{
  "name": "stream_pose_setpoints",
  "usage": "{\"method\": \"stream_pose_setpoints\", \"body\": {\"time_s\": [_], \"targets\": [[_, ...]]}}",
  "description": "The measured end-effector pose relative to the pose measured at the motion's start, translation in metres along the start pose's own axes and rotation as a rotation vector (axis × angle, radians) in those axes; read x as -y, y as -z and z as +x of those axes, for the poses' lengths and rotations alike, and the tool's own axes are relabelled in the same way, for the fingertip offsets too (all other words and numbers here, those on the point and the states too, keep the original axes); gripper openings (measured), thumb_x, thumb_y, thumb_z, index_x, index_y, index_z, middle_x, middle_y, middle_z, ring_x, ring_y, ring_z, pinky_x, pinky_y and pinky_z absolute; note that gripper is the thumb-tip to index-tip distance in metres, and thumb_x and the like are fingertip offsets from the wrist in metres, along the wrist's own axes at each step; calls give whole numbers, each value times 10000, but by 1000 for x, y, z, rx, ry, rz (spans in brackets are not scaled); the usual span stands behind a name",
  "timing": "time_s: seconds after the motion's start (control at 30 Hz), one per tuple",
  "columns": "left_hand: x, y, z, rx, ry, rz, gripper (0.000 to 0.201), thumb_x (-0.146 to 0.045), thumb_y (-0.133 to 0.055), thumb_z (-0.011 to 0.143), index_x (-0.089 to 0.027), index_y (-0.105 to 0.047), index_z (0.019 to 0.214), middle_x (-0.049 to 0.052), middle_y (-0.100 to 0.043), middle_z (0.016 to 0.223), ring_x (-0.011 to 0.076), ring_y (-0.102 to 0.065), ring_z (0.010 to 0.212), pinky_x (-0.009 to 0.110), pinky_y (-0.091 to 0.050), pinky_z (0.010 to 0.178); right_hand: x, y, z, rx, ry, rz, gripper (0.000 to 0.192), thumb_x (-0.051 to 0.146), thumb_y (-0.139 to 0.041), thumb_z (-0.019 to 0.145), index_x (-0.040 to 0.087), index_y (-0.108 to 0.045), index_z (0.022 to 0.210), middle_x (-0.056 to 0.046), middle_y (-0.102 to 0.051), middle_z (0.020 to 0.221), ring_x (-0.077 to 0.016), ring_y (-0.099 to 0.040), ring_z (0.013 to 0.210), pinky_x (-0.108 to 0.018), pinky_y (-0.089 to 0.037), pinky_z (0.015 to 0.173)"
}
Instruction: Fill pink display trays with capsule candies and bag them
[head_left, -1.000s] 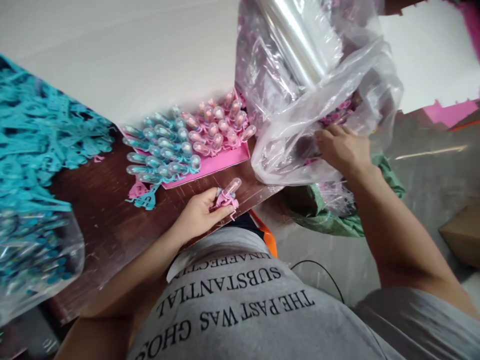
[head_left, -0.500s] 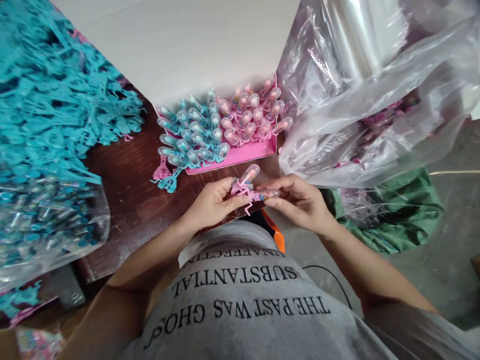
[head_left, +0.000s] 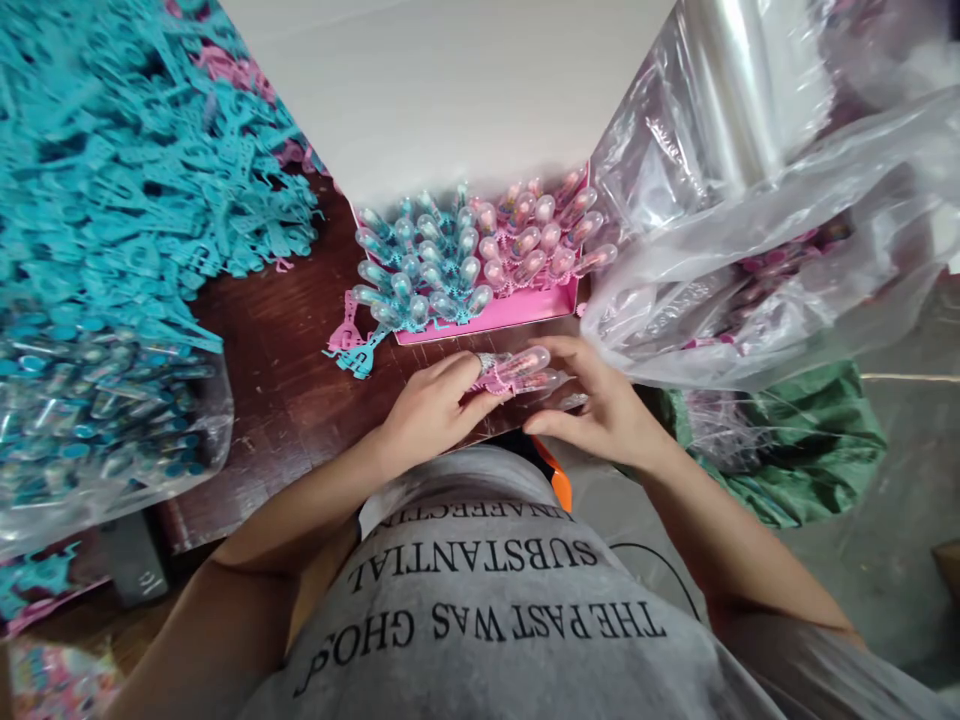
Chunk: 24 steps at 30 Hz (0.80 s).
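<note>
Lying almost flat, the little clear tube (head_left: 525,364) with its pink frilly clip sits between the two hands, near the front edge of the dark bench (head_left: 277,390). Its long side runs from about 8 o'clock to 2 o'clock, and its round tip points toward 2 o'clock, at the big plastic bag (head_left: 750,290). The left hand (head_left: 431,410) comes in from 7 o'clock with the fingers curled, and it pinches the pink clip end of the tube between thumb and fingers. The right hand (head_left: 600,405) comes in from 4 o'clock with the palm down. Its fingers are bent over the tube's round end and touch it, with the thumb tucked below. Both arms are bent and meet in front of the gray shirt (head_left: 480,600). Just past the hands, at 12 o'clock, a pink tray (head_left: 495,312) holds rows of blue and pink tubes standing close together. Far off at 10 o'clock lies a big heap of blue clips (head_left: 135,180).
</note>
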<state>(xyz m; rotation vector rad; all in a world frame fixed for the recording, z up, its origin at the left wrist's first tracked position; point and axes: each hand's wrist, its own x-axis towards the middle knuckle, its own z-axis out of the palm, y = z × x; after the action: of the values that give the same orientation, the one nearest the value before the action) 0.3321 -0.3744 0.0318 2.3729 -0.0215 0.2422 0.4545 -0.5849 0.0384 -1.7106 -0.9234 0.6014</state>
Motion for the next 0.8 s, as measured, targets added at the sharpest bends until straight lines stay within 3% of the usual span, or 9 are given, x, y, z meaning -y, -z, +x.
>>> {"method": "stream_pose_setpoints", "body": {"time_s": [0.1, 0.2, 0.3, 0.4, 0.47, 0.57, 0.63, 0.7, 0.8], "targets": [[-3, -2, -5, 23, 61, 32, 240, -388, -746, 1032, -185, -655, 1120, 56, -778, 996, 213, -772, 903, 308, -614, 786, 10, 6, 9, 57, 108, -123, 493, 477, -791, 984, 254, -642, 1398, -87, -762, 1312, -230, -765, 1114, -370, -642, 951], [-1, 5, -16, -40, 53, 66, 535, -463, -778, 1007, -174, -588, 1415, 132, -772, 1289, 275, -763, 1187, 392, -627, 1007, 13, 28, 23, 34, 171, -228, 184, 385, -722, 1044, 286, -731, 1199, -43, -801, 1196, -218, -778, 1053, -368, -631, 937], [19, 26, -30, -297, 64, 196, 493, -445, -738, 1038, -188, -611, 1438, 129, -752, 1361, 275, -725, 1281, 428, -574, 1129, 3, 55, 41, -42, 218, -491, 183, 429, -717, 1042, 273, -744, 1135, -67, -805, 1149, -252, -768, 1053, -394, -605, 913], [57, 59, -39, -516, 164, 387, 320, -407, -660, 1074, -189, -682, 1308, 108, -785, 1224, 258, -738, 1170, 441, -574, 1081, -9, 70, 60, 38, 180, -769, 303, 501, -609, 1079, 235, -735, 1153, -111, -792, 1107, -298, -748, 1034, -412, -569, 838], [86, 85, -37, -384, 208, 495, 317, -426, -558, 1104, -198, -707, 1265, 100, -787, 1208, 260, -705, 1170, 474, -540, 1094, -6, 72, 72, 157, 106, -924, 348, 519, -542, 1095, 228, -724, 1148, -116, -785, 1089, -301, -731, 996, -383, -522, 757], [124, 118, -27, 121, 179, 493, 404, -327, -405, 1101, -234, -751, 1287, 70, -766, 1362, 266, -631, 1306, 510, -442, 1180, 15, 69, 85, 323, 26, -1103, 347, 516, -518, 1096, 227, -708, 1093, -105, -789, 1077, -278, -712, 933, -331, -399, 647], [143, 131, -22, 374, 146, 475, 457, -254, -407, 1041, -273, -777, 1310, 62, -741, 1440, 288, -599, 1378, 520, -401, 1198, 30, 64, 93, 388, 5, -1153, 330, 501, -525, 1091, 227, -709, 1087, -95, -791, 1079, -267, -709, 904, -325, -349, 627], [157, 138, -18, 488, 113, 486, 478, -236, -450, 986, -290, -794, 1312, 91, -734, 1453, 321, -603, 1382, 526, -400, 1176, 41, 57, 98, 405, 2, -1170, 322, 479, -516, 1091, 230, -718, 1119, -89, -788, 1091, -264, -711, 904, -329, -346, 635], [167, 140, -16, 509, 44, 541, 454, -284, -469, 999, -301, -797, 1312, 109, -752, 1395, 328, -614, 1343, 522, -404, 1160, 45, 48, 104, 418, -8, -1188, 319, 406, -477, 1101, 216, -723, 1172, -96, -787, 1098, -274, -721, 932, -342, -349, 645]]}}
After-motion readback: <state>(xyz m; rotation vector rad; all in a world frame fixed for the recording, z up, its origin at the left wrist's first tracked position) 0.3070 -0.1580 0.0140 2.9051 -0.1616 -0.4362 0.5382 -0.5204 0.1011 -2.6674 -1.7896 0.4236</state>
